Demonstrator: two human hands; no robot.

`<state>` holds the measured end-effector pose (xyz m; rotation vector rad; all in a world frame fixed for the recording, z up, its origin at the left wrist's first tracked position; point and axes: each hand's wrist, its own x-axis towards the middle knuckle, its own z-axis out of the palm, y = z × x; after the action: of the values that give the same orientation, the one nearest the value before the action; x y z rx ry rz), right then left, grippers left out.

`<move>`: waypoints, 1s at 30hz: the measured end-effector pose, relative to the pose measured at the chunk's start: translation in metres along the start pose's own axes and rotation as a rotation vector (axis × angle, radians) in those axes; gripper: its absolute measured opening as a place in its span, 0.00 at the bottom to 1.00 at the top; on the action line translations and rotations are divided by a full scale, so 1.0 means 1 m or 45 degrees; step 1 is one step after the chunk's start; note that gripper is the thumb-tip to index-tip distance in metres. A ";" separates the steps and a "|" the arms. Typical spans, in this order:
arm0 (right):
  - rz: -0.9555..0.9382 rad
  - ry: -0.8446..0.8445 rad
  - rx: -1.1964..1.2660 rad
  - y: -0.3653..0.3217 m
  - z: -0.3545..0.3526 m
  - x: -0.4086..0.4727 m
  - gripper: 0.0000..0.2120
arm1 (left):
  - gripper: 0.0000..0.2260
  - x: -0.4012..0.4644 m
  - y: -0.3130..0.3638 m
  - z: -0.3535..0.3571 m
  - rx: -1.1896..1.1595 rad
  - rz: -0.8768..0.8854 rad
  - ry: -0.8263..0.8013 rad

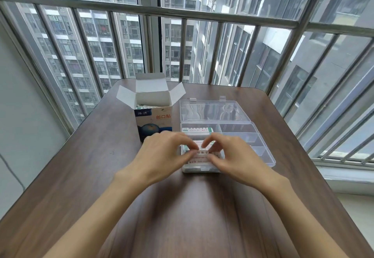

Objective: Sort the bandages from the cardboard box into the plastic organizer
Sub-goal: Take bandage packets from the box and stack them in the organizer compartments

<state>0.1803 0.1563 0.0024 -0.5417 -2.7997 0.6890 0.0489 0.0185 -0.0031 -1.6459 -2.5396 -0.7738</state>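
Observation:
A clear plastic organizer (261, 146) lies open on the table, its lid (212, 110) folded back. A stack of white bandages (197, 130) sits in its far left compartment. Over the near left compartment, my left hand (166, 150) and my right hand (228, 152) both pinch another stack of bandages (201, 153) with thumb and fingers. The open cardboard box (153, 114), white and blue with red print, stands left of the organizer, with more bandages showing inside.
The brown wooden table (101, 156) ends at a metal railing (182, 15) and window glass behind. The organizer's right compartments (242, 136) hold nothing. A white sill (344, 176) runs along the right.

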 end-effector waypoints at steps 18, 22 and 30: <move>0.280 -0.437 -0.619 -0.008 -0.030 0.025 0.11 | 0.09 0.031 0.007 -0.013 0.330 0.152 -0.504; 0.333 -0.472 -0.602 -0.009 -0.028 0.025 0.12 | 0.11 0.032 0.008 -0.013 0.299 0.168 -0.504; 0.265 -0.310 -0.594 -0.013 -0.038 0.023 0.11 | 0.10 0.029 0.008 -0.008 0.238 0.186 -0.475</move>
<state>0.1658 0.1699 0.0442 -0.8936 -3.1771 0.1273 0.0412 0.0423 0.0151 -2.0395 -2.5734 -0.2254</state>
